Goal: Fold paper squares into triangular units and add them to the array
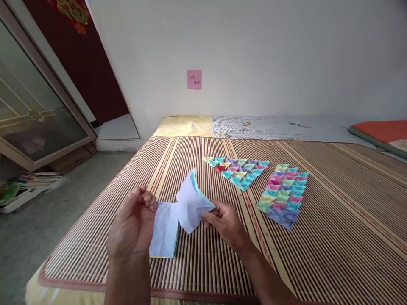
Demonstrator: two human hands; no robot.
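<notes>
My left hand [133,224] and my right hand [224,220] hold one creased sheet of paper [178,212], pale white-lilac with a turquoise back, above a striped bamboo mat [333,237]. The left fingers pinch the sheet's left edge. The right fingers pinch its right corner, and the upper part is folded up and over. Beyond my hands lie two flat arrangements of small folded coloured paper pieces: a triangular one [238,169] and a rectangular one [284,192].
The mat covers a bed with a yellow and a checked sheet [270,127] at the far end against a white wall bearing a pink note [194,79]. An orange cushion [381,131] lies far right. Books [28,186] and a glass door [32,106] are left.
</notes>
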